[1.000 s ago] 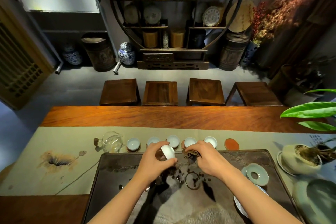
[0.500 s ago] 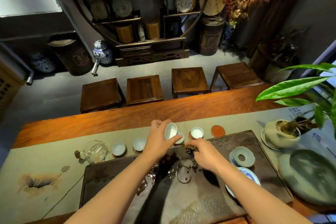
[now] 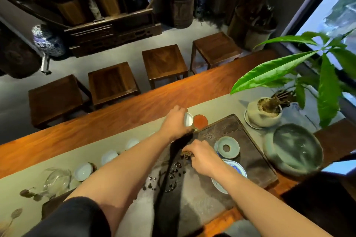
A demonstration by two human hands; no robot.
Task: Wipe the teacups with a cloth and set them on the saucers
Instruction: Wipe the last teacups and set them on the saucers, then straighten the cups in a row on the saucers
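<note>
My left hand [image 3: 176,125] grips a small white teacup [image 3: 188,119], tilted on its side just left of a bare red-brown saucer [image 3: 200,121] on the runner. My right hand [image 3: 202,158] rests on the dark tea tray [image 3: 242,136] and pinches a small brown cloth [image 3: 187,153]. Three more white teacups [image 3: 109,157] [image 3: 83,171] [image 3: 131,143] stand in a row on the runner to the left; my left forearm hides part of the row.
A glass pitcher [image 3: 55,180] sits at the row's left end. On the tray lie a celadon ring-shaped lid rest [image 3: 228,147] and a blue-white plate [image 3: 234,169]. A potted plant [image 3: 264,111] and a green dish [image 3: 294,148] stand at the right. Stools [image 3: 113,82] line the far side.
My left hand carried the teacup rightward along the row to the bare red-brown saucer. My right hand stayed on the tray with the cloth. The view swung right and down.
</note>
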